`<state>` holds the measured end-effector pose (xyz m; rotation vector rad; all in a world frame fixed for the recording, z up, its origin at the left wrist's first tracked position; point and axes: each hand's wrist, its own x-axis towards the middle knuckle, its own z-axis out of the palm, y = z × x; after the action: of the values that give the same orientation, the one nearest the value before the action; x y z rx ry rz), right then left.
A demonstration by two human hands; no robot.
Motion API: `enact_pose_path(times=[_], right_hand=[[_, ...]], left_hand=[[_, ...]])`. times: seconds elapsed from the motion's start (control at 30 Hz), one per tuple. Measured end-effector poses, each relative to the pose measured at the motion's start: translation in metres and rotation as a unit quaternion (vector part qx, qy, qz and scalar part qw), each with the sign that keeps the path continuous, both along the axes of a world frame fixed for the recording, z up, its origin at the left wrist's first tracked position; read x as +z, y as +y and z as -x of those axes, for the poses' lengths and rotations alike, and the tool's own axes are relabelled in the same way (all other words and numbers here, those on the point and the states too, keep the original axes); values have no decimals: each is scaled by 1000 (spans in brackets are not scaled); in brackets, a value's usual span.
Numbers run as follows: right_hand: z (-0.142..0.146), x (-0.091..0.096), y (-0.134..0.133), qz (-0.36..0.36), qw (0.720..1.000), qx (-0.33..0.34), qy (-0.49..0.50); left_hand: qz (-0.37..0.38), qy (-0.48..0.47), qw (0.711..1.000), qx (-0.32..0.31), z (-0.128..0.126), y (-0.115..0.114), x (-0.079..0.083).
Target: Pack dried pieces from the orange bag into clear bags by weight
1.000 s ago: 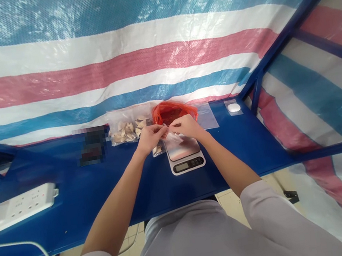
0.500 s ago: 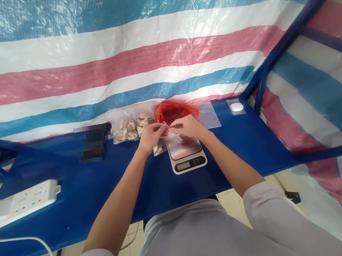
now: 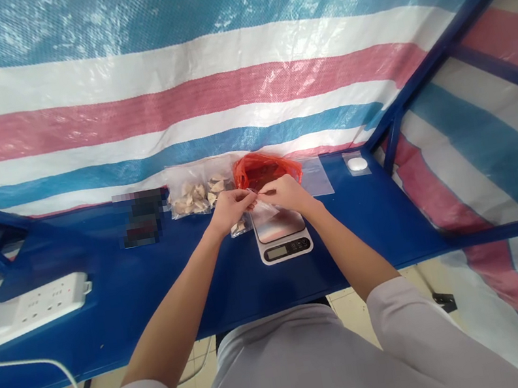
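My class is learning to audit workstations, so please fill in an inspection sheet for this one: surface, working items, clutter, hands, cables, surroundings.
Surface: blue table, glossy.
Working items: white scale; translucent bag over its plate; bagged pale pieces and red bag beyond.
Clutter: white oval object at far right; pixelated dark object at left, unidentifiable.
Hands: left hand and right hand both pinch the translucent bag.
Cables: white cable crosses the front edge at left, near a power strip.
Surroundings: striped sheeting, blue frame, tiled floor.
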<state>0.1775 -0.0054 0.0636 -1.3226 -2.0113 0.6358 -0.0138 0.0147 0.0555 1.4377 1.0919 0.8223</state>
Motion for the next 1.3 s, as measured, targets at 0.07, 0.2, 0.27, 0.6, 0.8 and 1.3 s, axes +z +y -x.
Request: enact_pose_path(times=[0.07,0.2,0.27,0.6,0.8,1.3], right_hand=[[-1,0,0,17,1000,7,22],[-2,-2,0,45,996,8,72],[-2,-4,0,63,994,4,93],[1,-16,7,94,985,-28,145],[-2,-5,7,50,995,-56,70],[11,2,1,3,1000,-19,17]], left_hand=[[-5,10,1000,-8,1,1,0],[-31,35,999,-20,4,2,2],[-40,47,998,-26,5,3,3],[-78,92,992,-38,9,7,4],[-84,140,986,14,17,5,10],[-38,84,995,45,5,0,5]])
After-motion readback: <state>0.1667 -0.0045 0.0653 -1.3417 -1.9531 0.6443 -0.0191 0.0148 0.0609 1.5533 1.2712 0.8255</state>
